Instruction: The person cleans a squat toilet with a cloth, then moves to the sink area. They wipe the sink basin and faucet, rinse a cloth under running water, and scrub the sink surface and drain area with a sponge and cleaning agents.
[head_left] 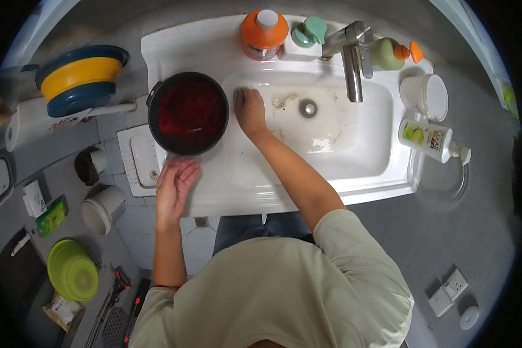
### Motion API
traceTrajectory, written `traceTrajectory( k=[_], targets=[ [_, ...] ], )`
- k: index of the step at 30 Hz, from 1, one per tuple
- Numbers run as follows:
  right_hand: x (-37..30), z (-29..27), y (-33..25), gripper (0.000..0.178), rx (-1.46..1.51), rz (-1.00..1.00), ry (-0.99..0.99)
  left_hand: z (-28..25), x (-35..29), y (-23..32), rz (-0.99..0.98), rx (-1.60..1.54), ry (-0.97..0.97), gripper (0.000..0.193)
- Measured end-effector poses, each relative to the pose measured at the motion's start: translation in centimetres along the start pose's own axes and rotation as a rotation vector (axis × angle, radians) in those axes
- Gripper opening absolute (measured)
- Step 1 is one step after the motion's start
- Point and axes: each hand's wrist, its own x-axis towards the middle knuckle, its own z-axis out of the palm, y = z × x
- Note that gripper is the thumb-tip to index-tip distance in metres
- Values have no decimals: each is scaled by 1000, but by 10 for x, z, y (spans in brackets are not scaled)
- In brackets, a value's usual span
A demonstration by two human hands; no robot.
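Observation:
A round black pot [189, 142] with a dark red inside stands on the left ledge of the white sink [226, 200]. One short handle shows on its left side. My left hand [177, 181] is at the pot's near rim, fingers stretched out and thumb apart; whether it touches the rim I cannot tell. Just right of the pot, my right hand [251, 113] is closed on a small grey wad [238, 95], which looks like a steel wool scrubber, at the basin's left edge. Most of the wad is hidden by the fingers. Dark bits lie in the wet basin around the drain stopper [308, 108].
Along the back rim stand an orange bottle [264, 35], a green-topped dispenser [308, 40], the metal faucet [352, 61] and a green pump bottle [388, 54]. A white tub [424, 97] and a white pump bottle [429, 139] sit at the right. Left are folding basins [78, 81].

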Motion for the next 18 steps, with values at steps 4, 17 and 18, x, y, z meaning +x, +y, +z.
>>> traceTrajectory(
  k=[4, 17, 18],
  targets=[
    [-46, -62, -8, 16, 78, 183, -868, -8, -8, -9, 1, 8, 63, 22],
    [-40, -61, -25, 37, -1, 172, -465, -11, -31, -22, -64, 35, 111, 22],
    [-18, -47, -31, 39, -15, 165, -317, -10, -31, -23, -75, 37, 107, 22]
  ],
)
